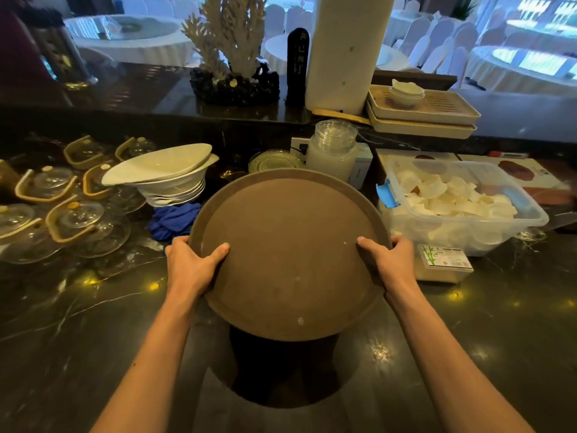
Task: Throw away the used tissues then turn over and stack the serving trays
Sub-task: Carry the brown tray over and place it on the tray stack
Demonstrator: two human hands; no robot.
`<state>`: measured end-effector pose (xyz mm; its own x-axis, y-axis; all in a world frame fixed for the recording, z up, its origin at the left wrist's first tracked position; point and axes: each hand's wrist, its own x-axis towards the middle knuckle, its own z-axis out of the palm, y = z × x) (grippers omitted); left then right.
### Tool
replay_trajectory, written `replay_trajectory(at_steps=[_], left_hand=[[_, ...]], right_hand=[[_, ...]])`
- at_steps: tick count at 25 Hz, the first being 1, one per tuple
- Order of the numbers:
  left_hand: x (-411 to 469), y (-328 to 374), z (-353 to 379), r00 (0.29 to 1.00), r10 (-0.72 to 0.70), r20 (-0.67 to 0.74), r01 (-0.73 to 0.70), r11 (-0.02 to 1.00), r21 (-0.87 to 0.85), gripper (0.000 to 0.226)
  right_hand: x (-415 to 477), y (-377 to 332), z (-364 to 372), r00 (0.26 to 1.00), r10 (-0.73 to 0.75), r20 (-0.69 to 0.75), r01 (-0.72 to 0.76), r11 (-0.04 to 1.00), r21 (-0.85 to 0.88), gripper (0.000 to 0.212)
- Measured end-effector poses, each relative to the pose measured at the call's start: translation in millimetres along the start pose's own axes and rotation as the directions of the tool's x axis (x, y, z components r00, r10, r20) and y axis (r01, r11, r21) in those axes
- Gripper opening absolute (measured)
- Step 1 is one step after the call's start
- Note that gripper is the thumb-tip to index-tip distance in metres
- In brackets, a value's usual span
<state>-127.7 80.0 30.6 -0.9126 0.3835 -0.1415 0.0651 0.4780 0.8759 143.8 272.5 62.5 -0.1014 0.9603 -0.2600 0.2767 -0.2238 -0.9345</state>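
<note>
both hands, left [191, 267] and right [394, 264], clamped on the tray [288, 254] rim, tilted up. looks mid-flip; next it probably needs turning over onto the counter [78, 323].

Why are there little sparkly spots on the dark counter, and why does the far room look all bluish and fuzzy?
In the head view, the sparkles are lamps mirrored in the glossy counter; the round tray throws a dark shadow under itself; the room behind is overbright, bluish and soft; the wide lens bends straight edges near the borders.
</note>
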Motion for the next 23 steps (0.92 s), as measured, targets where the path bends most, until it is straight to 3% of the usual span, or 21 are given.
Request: replay_trajectory(at_steps=[2,5,11,16,23], left_hand=[[-5.6,-4.0,-17.1,0.999,0.004,-0.046,-0.005,1.000,-0.026,0.085],[-19.2,-6.8,-44.1,0.992,-0.023,-0.121,0.014,0.998,-0.068,0.109],[-90.5,-8.2,-94.2,0.936,-0.061,-0.347,0.040,0.997,-0.066,0.098],[-167.4,-26.9,-130.8,0.830,-0.138,-0.541,0.118,0.990,-0.071,0.099],[-296.0,-65.1,-197.6,0.572,-0.306,-0.761,0.244,0.949,-0.198,0.104]], right_hand=[[-9.3,-8.6,4.0,0.999,-0.038,0.039,0.038,0.999,-0.006,0.069],[-21.3,-17.8,10.5,0.988,-0.094,0.122,0.097,0.995,-0.024,0.064],[-42.9,-34.0,25.1,0.922,-0.194,0.335,0.211,0.977,-0.014,0.051],[-73.9,-39.4,38.7,0.814,-0.209,0.542,0.246,0.969,0.004,0.051],[-161.7,-41.5,88.6,0.554,-0.190,0.811,0.295,0.955,0.022,0.049]])
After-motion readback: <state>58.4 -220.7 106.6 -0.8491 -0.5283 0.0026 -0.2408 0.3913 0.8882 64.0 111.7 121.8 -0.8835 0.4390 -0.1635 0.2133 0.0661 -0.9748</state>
